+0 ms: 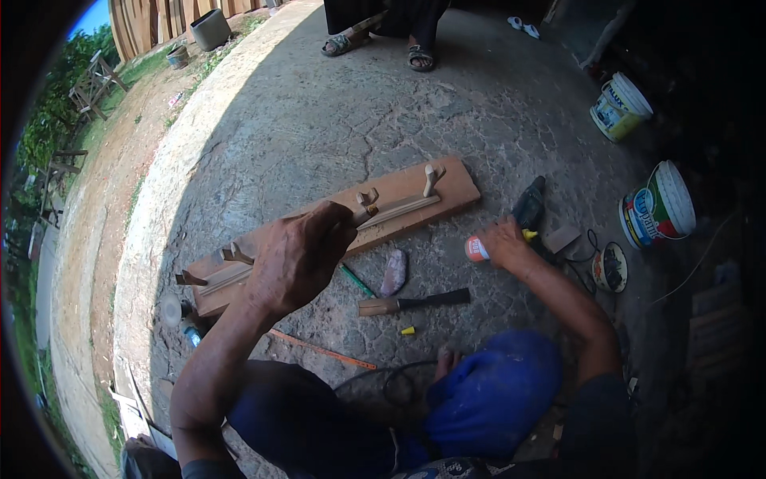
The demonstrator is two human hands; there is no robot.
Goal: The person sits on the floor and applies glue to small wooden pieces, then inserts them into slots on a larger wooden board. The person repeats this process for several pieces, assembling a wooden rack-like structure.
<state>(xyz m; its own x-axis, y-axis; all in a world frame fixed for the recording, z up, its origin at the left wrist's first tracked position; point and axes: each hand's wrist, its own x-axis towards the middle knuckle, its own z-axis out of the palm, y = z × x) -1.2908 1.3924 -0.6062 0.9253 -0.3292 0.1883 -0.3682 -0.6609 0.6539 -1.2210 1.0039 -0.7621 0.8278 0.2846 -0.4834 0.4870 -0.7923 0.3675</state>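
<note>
Bare concrete floor [319, 120] beyond wooden board [459, 188], open passage w/ room. Near side crowded: chisel [415, 302], stone [393, 273], pencil [357, 281]. Buckets [656, 209] block far rt.

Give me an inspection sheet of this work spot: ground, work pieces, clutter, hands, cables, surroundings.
Surface: cracked concrete floor, shaded.
Job's things: wooden board with small wooden pieces on it; thin wooden strip held against it.
Clutter: chisel, green pencil, stone, power drill, two paint buckets.
Hands: left hand gripping the strip's end; right hand holding a small orange-white tube.
Cables: black cord near the knees.
Surroundings: another person's sandalled feet, grass, fence.
</note>
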